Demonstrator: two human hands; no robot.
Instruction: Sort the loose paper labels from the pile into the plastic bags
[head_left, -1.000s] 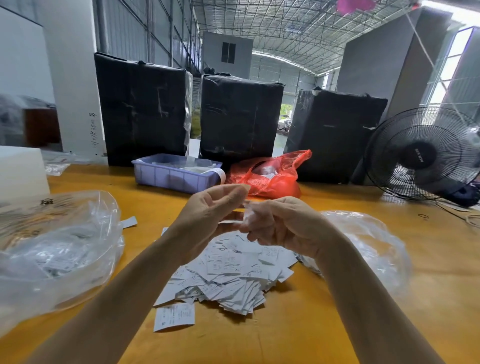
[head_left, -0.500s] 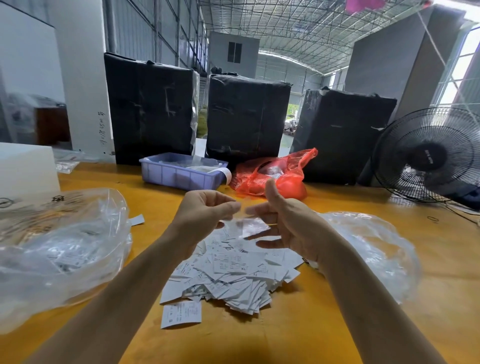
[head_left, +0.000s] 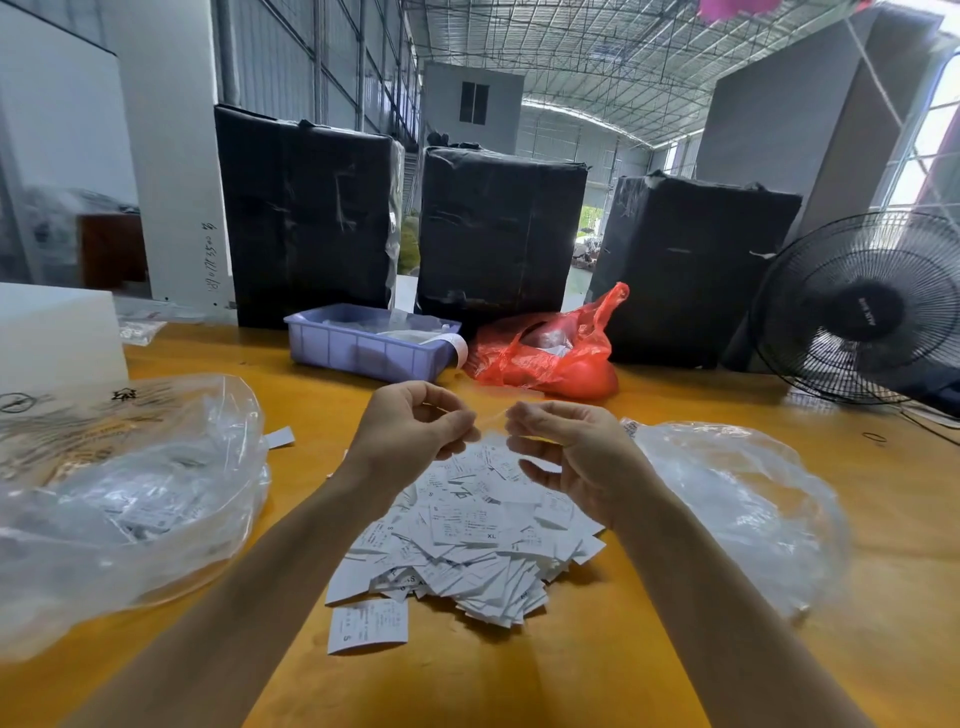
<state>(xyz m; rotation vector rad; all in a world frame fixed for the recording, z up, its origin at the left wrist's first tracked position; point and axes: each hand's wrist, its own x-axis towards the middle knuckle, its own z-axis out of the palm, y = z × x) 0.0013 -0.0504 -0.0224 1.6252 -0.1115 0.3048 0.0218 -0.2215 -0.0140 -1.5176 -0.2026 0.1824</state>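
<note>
The yellow tabletop (head_left: 597, 670) holds a big clear plastic bag (head_left: 119, 499) on the left and another clear bag (head_left: 737, 499) on the right. Between them lies the pile of white paper labels (head_left: 467, 545). Above it, the left hand (head_left: 410, 436) and right hand (head_left: 566, 452) pinch a small clear bag (head_left: 491, 415) between them.

A yellow-orange wooden table (head_left: 649, 649) carries a pile of paper labels (head_left: 467, 535) at its centre. At nine o'clock lies a clear plastic bag (head_left: 119, 499) holding labels, at three o'clock a second clear bag (head_left: 737, 499). Toward twelve o'clock sit a lilac tray (head_left: 363, 345) and a red bag (head_left: 550, 353); a black fan (head_left: 857, 306) stands at two o'clock.
</note>
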